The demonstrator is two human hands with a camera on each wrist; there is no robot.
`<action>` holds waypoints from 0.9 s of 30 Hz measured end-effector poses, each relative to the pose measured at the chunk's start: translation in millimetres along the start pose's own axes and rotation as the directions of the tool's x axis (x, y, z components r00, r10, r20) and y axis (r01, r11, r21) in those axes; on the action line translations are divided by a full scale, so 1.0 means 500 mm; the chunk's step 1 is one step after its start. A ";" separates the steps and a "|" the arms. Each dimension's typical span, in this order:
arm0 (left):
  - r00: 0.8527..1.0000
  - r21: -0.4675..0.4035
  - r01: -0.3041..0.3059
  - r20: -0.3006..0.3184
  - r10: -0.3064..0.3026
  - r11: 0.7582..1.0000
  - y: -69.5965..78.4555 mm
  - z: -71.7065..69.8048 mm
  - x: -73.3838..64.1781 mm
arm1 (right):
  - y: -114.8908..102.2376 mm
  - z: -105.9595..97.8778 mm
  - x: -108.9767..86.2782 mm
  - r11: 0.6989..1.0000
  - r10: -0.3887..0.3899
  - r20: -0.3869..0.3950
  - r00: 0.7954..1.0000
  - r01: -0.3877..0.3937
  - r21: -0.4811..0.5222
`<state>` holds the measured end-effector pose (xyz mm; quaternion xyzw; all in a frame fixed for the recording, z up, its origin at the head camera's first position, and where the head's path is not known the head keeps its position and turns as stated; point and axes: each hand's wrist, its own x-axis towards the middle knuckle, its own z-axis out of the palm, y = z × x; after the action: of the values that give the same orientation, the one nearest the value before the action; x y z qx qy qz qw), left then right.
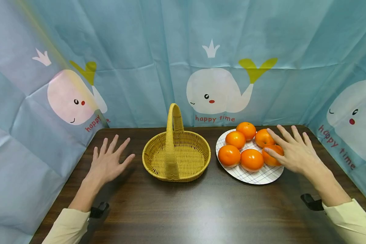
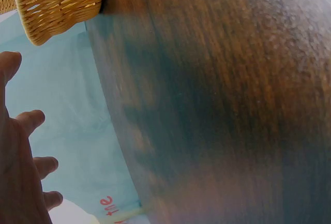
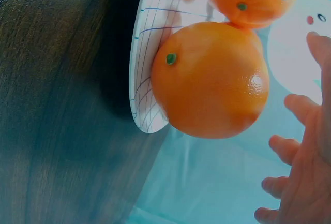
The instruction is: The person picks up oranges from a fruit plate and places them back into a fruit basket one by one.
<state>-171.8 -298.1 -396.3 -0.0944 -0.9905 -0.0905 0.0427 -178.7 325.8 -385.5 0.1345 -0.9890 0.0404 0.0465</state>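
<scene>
A yellow woven basket (image 1: 146,162) with a tall arched handle stands mid-table, and nothing lies inside it. To its right, a white plate (image 1: 256,179) with a checked pattern bears several oranges (image 1: 251,160). My right hand (image 1: 299,154) hovers over the plate's right side, fingers spread, partly covering one orange in the head view. In the right wrist view a gap shows between the fingers and the nearest orange (image 3: 209,81). Left of the basket, my left hand (image 1: 106,164) is held above the table with its fingers spread, holding nothing. The left wrist view shows the basket's side (image 2: 59,4) beyond the thumb.
The dark wooden table (image 1: 183,213) reaches back to a light blue curtain (image 1: 134,84) printed with whales. The curtain also runs along the left and right sides. A dark strap mount (image 1: 99,210) sits at the left wrist, another mount (image 1: 311,202) at the right.
</scene>
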 end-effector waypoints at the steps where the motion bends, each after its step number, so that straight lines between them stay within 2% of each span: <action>1: 1.000 -0.008 0.000 0.000 0.000 1.000 -0.001 0.000 0.001 | -0.001 -0.002 0.001 1.000 -0.001 -0.001 1.000 0.001 0.001; 7: 1.000 -0.076 -0.015 0.013 0.016 0.997 -0.004 0.002 0.010 | -0.003 -0.017 0.006 0.999 -0.011 -0.001 1.000 0.011 0.036; 9: 0.999 -0.136 -0.034 0.024 0.038 0.990 -0.005 0.004 0.014 | -0.002 -0.025 0.007 0.998 -0.014 0.005 1.000 0.014 0.069; 11: 0.997 -0.229 -0.060 0.027 0.068 0.972 -0.007 0.007 0.018 | 0.001 -0.035 0.008 0.994 -0.027 -0.003 1.000 0.028 0.103; 13: 0.995 -0.353 -0.079 0.025 0.094 0.932 -0.006 0.009 0.020 | 0.007 -0.044 0.008 0.986 -0.053 -0.036 0.998 0.058 0.154; 14: 0.994 -0.419 -0.090 0.019 0.108 0.904 -0.005 0.010 0.020 | 0.011 -0.049 0.006 0.978 -0.059 -0.057 0.997 0.069 0.196; 18: 0.987 -0.634 -0.133 -0.011 0.163 0.762 0.002 0.017 0.019 | 0.031 -0.069 -0.006 0.929 -0.062 -0.168 0.984 0.118 0.350; 20: 0.980 -0.687 -0.161 -0.024 0.200 0.709 0.007 0.021 0.017 | 0.040 -0.076 -0.015 0.903 -0.014 -0.188 0.982 0.094 0.420; 21: 0.976 -0.698 -0.173 -0.028 0.214 0.695 0.011 0.023 0.017 | 0.045 -0.079 -0.019 0.892 0.006 -0.195 0.981 0.083 0.444; 23: 0.971 -0.702 -0.193 -0.035 0.237 0.686 0.017 0.027 0.016 | 0.056 -0.080 -0.027 0.877 0.052 -0.194 0.980 0.048 0.479; 27: 0.964 -0.700 -0.211 -0.034 0.263 0.682 0.029 0.035 0.013 | 0.078 -0.072 -0.040 0.840 0.096 -0.198 0.975 0.027 0.542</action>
<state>-176.4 -279.8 -410.4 -0.2340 -0.8629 -0.4475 -0.0189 -167.1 371.9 -354.3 0.1189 -0.9284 0.3333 0.1137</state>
